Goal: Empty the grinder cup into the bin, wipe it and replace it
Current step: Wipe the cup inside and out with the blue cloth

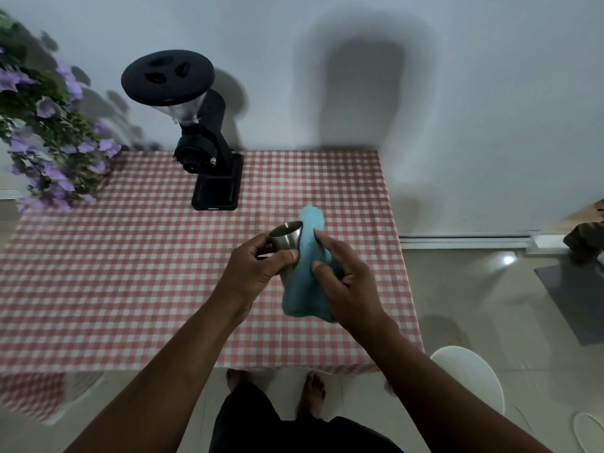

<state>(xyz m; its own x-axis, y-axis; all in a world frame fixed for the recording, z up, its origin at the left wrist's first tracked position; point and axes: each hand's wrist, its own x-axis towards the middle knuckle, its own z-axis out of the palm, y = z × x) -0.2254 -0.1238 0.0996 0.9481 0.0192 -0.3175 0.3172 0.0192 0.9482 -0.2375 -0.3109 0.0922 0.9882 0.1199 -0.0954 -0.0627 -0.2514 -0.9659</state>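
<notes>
- We held the steel grinder cup [285, 236] in the air above the checked tablecloth [130, 273], in front of the grinder [209, 152] and slightly to its right, with its open mouth tipped away from us toward the wall.
- Our left hand [258, 273] was closed around the cup's lower body, thumb across the near side; we judged this grip served to steady the cup while the other hand worked on it.
- A blue cloth [305, 273] lay against the cup's right flank, one end standing up past the rim and the rest hanging below the hands.
- Our right hand [346, 282] gripped the cloth and pressed it to the cup, so we read this as the wiping step; the inside of the cup was not visible.
- The grinder's base plate [217, 191] stood bare, presumably kept free so the cup could go back there.
- Purple flowers [49, 132] stood to the left of the grinder, well apart from the cup.
- A white round object [470, 377] on the floor, to the right of the table and nearer us than the grinder, may have been the bin; we could not tell.
</notes>
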